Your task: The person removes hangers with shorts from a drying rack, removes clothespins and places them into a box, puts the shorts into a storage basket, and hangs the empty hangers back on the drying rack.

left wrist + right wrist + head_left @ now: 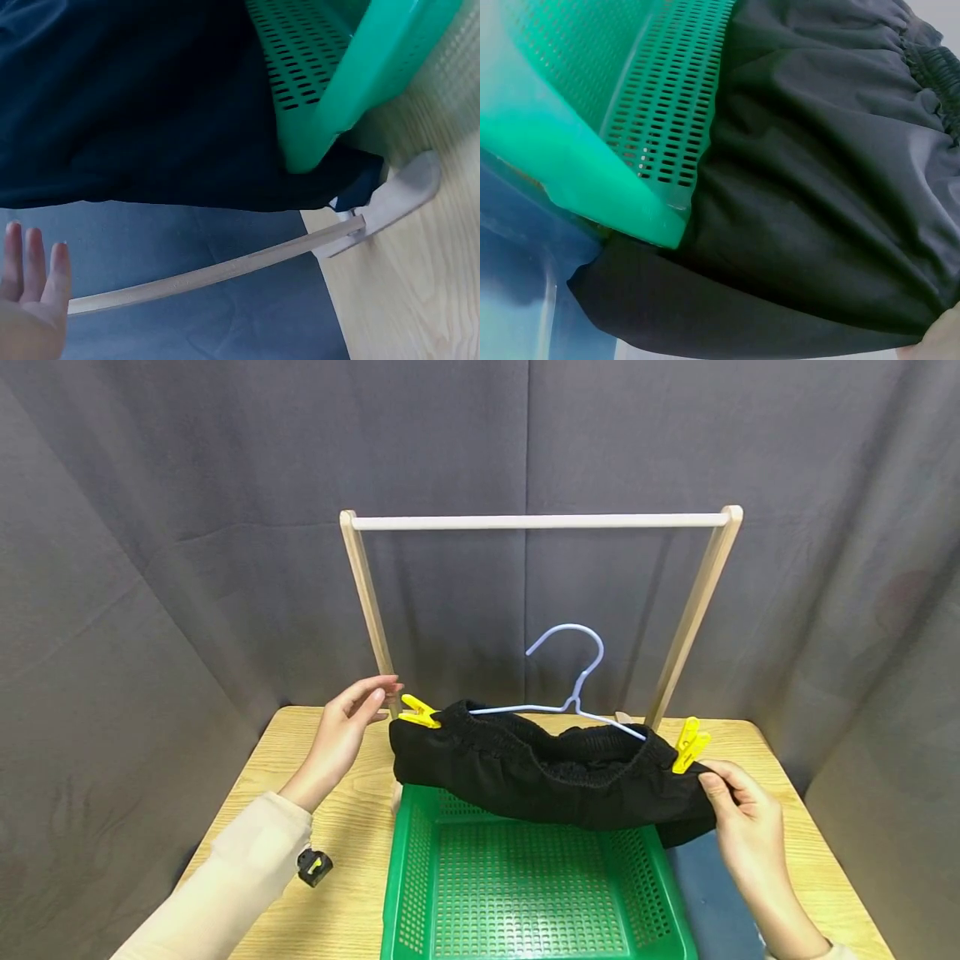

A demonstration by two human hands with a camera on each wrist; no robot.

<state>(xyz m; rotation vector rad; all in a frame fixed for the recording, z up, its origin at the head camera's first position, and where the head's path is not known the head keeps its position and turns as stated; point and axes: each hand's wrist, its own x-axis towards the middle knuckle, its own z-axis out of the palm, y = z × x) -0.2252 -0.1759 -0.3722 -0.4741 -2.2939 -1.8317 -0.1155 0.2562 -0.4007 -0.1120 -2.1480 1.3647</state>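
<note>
Closest to the camera is a cream sleeve [232, 868] running in from the bottom left, with a green basket [525, 893] beside it on the table [352, 827]. Head view first: the black garment [525, 785] spans the basket's far end, long axis pretty much left to right, sitting between the two hands. The left hand [345, 727] is loose, fingers stretched out just beside the left yellow clip [420, 713], nothing in its grasp that shows. The right hand [750, 818] is the nearer one: thumb and fingers pinch the garment's right edge, just outside the right yellow clip [690, 747]. Key relation imo: the lilac hanger [576, 695] sits at the waistband with its hook up, tip to the left, and the white rail [540, 522] is well above it, roughly in line with the garment's length. Left wrist cam: straight fingers down in the corner, a gap between them and the dark cloth. Right wrist cam: only a sliver of hand at the cloth's edge, so that view alone can't settle the grip; the cloth hangs past the basket's corner.
</note>
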